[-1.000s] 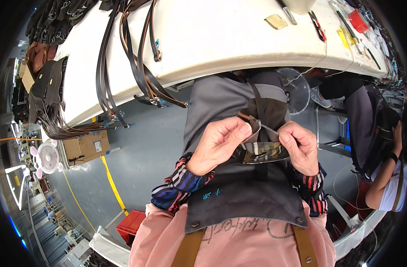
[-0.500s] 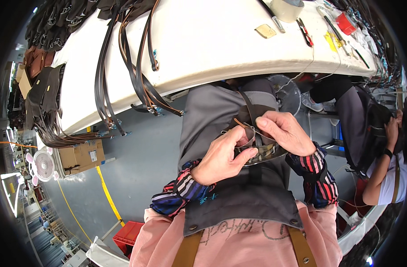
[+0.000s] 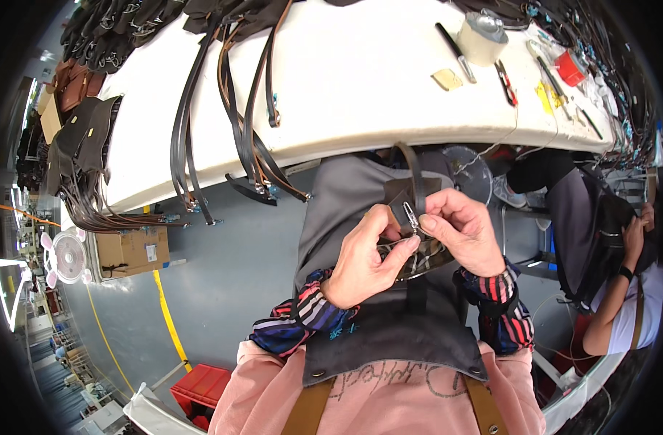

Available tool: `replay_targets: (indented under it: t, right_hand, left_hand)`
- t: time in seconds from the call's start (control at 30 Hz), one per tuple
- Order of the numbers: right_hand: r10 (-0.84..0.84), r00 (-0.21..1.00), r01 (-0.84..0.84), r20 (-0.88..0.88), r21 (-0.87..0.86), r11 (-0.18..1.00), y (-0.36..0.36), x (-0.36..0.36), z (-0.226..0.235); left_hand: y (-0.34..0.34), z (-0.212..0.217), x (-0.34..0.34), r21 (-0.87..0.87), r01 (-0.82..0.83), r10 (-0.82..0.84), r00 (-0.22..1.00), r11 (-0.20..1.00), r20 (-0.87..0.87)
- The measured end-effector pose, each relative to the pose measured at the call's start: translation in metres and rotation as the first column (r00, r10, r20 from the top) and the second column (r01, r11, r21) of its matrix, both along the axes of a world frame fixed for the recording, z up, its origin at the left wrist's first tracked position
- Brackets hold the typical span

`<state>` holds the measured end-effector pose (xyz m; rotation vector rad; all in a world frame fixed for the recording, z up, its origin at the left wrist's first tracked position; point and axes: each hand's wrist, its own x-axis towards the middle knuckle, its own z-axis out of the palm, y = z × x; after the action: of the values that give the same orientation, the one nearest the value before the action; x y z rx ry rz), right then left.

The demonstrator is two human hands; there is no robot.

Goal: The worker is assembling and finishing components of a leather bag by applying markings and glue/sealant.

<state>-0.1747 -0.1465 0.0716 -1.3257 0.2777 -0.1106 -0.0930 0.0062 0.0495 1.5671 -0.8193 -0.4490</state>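
Observation:
Both hands meet over my lap, below the edge of the white worktable (image 3: 360, 87). My left hand (image 3: 364, 257) pinches a brown leather piece (image 3: 411, 257) from the left side. My right hand (image 3: 462, 228) grips the same piece from the right, with a small metal clip (image 3: 413, 214) pinched between thumb and forefinger. A dark strap (image 3: 411, 170) loops up from the piece toward the table edge. A grey apron (image 3: 397, 333) covers my lap under the hands.
Several dark leather straps (image 3: 230, 116) hang over the table's front edge. A tape roll (image 3: 484, 40), tools and a red item (image 3: 569, 67) lie at the table's far right. Another person (image 3: 622, 290) sits at right. A cardboard box (image 3: 132, 250), small fan (image 3: 67, 257) and red crate (image 3: 197, 391) stand on the floor at left.
My hands have drawn close together, the right one moving left onto the piece; the metal clip now shows between the right fingers. The view has shifted a little.

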Motion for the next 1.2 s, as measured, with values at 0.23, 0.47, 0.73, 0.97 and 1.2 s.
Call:
replay_targets:
  t: [0.23,0.47,0.73,0.97,1.2]
  right_hand:
    - [0.039,0.969,0.153,0.242,-0.721,0.676,-0.002,0.005,0.013]
    - [0.101,0.942,0.207,0.319,-0.792,0.574,0.021,-0.014,0.013]
    - [0.173,0.889,0.362,0.423,-0.883,0.298,0.030,-0.023,-0.014]
    - [0.100,0.909,0.341,0.404,-0.861,0.378,0.029,-0.027,-0.035]
    - [-0.105,0.928,0.346,0.356,-0.725,0.596,0.027,-0.031,-0.023]
  left_hand:
    - [0.003,0.003,0.005,0.053,-0.041,0.031,0.985,0.998,0.170]
    - [0.015,0.013,-0.003,0.050,-0.124,0.112,0.974,0.991,0.195]
    - [0.027,0.005,-0.002,0.052,0.255,-0.195,0.841,0.965,-0.504]
    - [0.017,-0.024,0.003,-0.083,0.328,-0.320,0.783,0.941,-0.534]
    - [0.018,-0.020,-0.005,-0.105,0.326,-0.324,0.748,0.939,-0.580]
